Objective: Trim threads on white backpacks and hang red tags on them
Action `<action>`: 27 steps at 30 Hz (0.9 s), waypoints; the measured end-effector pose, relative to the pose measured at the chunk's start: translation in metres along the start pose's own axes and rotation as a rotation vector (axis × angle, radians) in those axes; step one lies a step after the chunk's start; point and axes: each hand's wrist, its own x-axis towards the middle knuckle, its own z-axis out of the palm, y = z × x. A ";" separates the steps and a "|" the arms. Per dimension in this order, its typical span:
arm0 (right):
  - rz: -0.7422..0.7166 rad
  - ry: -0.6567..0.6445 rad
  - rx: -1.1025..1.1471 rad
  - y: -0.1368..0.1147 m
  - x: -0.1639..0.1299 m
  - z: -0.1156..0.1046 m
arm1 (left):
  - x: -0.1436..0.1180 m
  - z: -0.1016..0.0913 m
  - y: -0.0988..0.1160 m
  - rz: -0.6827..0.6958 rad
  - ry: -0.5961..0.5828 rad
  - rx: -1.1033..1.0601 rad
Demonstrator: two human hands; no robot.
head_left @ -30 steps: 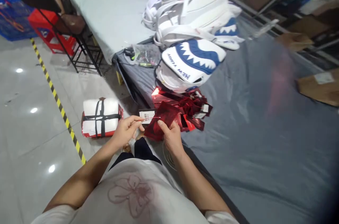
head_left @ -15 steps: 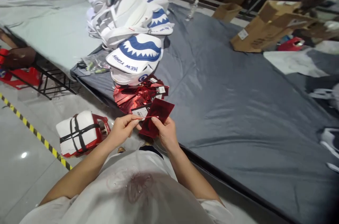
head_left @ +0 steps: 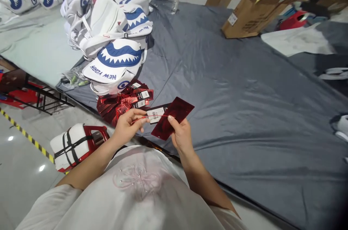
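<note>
My right hand (head_left: 181,132) pinches a dark red hang tag (head_left: 175,117) between thumb and fingers. A thin red string (head_left: 160,115) runs taut from the tag to my left hand (head_left: 129,125), whose fingers are closed on its other end. A smaller black tag with a white barcode label (head_left: 156,113) hangs between the hands, partly behind the string. Just beyond my left hand lies a fanned pile of shiny red tags (head_left: 119,103). White bags with blue zigzag teeth and "NEW YORK" lettering (head_left: 115,61) are heaped behind that pile.
Grey cloth (head_left: 231,96) covers the table. Towards the back stand a clear bottle (head_left: 175,2) and an open cardboard box (head_left: 248,12). A red stool with a strapped white cushion (head_left: 73,146) is on the floor at left. More bags (head_left: 20,1) lie far left.
My view has turned so the bags and pile sit further left. Both hands are still on the tag and string; the black barcode tag now shows more fully between them.
</note>
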 end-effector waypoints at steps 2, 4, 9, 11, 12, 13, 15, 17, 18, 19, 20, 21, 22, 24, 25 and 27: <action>0.016 -0.008 0.047 -0.005 0.005 -0.005 | 0.007 0.009 0.002 0.012 0.051 -0.026; 0.032 -0.007 0.090 -0.008 0.008 -0.008 | 0.017 0.018 0.003 0.026 0.084 -0.039; 0.079 0.017 0.178 -0.007 0.011 -0.011 | 0.046 0.038 -0.001 0.143 0.061 -0.024; 0.071 0.030 0.169 -0.007 0.011 -0.012 | 0.053 0.043 -0.003 0.205 0.052 -0.009; 0.061 0.035 0.158 -0.006 0.011 -0.012 | 0.056 0.045 -0.004 0.233 0.051 0.006; 0.052 0.040 0.146 -0.006 0.011 -0.011 | 0.058 0.045 -0.004 0.259 0.050 0.025; 0.039 0.049 0.118 -0.005 0.011 -0.010 | 0.060 0.044 -0.004 0.319 0.059 0.056; 0.049 0.051 0.082 0.000 0.012 -0.010 | 0.063 0.039 -0.001 0.369 0.082 0.062; 0.065 0.050 0.064 0.004 0.013 -0.011 | 0.065 0.036 0.001 0.380 0.100 0.054; 0.085 0.051 0.051 0.009 0.016 -0.013 | 0.068 0.032 0.003 0.376 0.126 0.034; 0.105 0.054 0.042 0.016 0.019 -0.016 | 0.070 0.028 0.005 0.351 0.155 0.005; 0.121 0.060 0.034 0.023 0.024 -0.021 | 0.073 0.024 0.006 0.308 0.178 -0.027; 0.129 0.070 0.020 0.032 0.030 -0.026 | 0.076 0.020 0.007 0.253 0.193 -0.058; 0.118 0.098 -0.063 0.051 0.043 -0.039 | 0.080 0.012 0.004 0.134 0.181 -0.099; 0.108 0.111 -0.124 0.061 0.051 -0.046 | 0.081 0.008 0.001 0.081 0.160 -0.106; 0.099 0.128 -0.246 0.081 0.064 -0.062 | 0.082 0.002 -0.010 -0.014 0.109 -0.104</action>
